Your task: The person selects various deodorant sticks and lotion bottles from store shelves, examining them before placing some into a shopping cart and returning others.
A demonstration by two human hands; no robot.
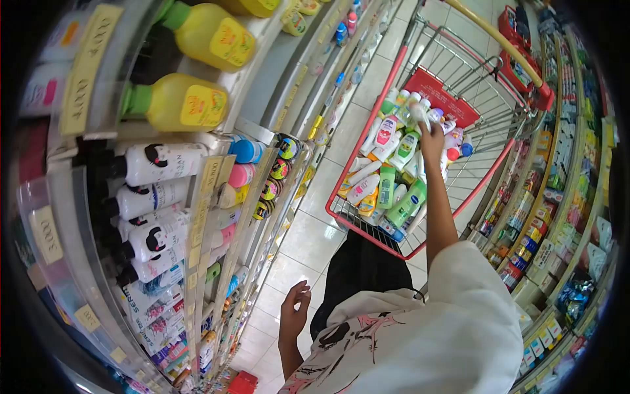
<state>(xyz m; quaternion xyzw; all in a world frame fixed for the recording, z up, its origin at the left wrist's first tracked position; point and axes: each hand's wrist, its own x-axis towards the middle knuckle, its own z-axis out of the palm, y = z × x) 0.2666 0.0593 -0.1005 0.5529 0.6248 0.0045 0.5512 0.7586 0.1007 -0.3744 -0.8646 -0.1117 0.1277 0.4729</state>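
Observation:
A wire shopping cart (367, 125) with a red rim holds many bottles and packs. Over the far part of the pile is my right hand (431, 136), its fingers closed round a small whitish item (418, 115), partly blurred. Below it in the cart lie a white bottle with a green label (405, 148), a white bottle with a pink label (384, 132) and a green bottle (407, 203). My left hand (296, 308) hangs low between the shelf and my body, fingers curved but apart, holding nothing.
Shelves on the left carry yellow bottles with green caps (190, 103), white bottles with black caps (164, 164) and round tins (279, 169). Another packed shelf (548, 243) runs along the right. Red baskets (515, 39) stand beyond the cart; a red object (243, 382) lies low behind.

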